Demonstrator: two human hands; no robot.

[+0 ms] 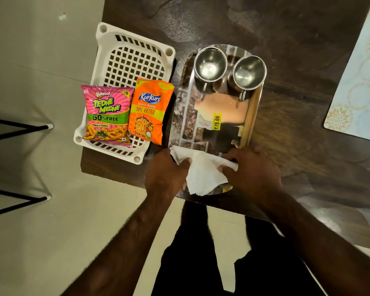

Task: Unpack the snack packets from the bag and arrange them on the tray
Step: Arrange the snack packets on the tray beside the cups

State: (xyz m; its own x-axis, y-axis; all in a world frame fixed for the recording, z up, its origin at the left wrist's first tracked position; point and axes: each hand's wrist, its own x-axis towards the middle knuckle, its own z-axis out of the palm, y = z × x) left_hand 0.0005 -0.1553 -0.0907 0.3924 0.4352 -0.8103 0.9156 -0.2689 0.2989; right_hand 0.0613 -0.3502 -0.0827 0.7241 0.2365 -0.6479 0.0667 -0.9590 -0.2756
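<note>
A pink Bingo Tedhe Medhe packet [107,115] and an orange Kurkure packet [149,110] lie side by side on the near half of a white perforated plastic tray [128,54]. To its right is a shiny steel tray [186,116] with a yellow price sticker. At that tray's near edge, my left hand [166,171] and my right hand [252,169] both grip a white folded tissue [203,171], one at each end. No bag is visible.
Two steel cups [210,63] [249,72] stand at the far end of the steel tray. A pale patterned placemat [359,86] lies at the right. The dark table's left edge runs just beside the white tray. Black metal stool legs [19,127] stand on the floor at left.
</note>
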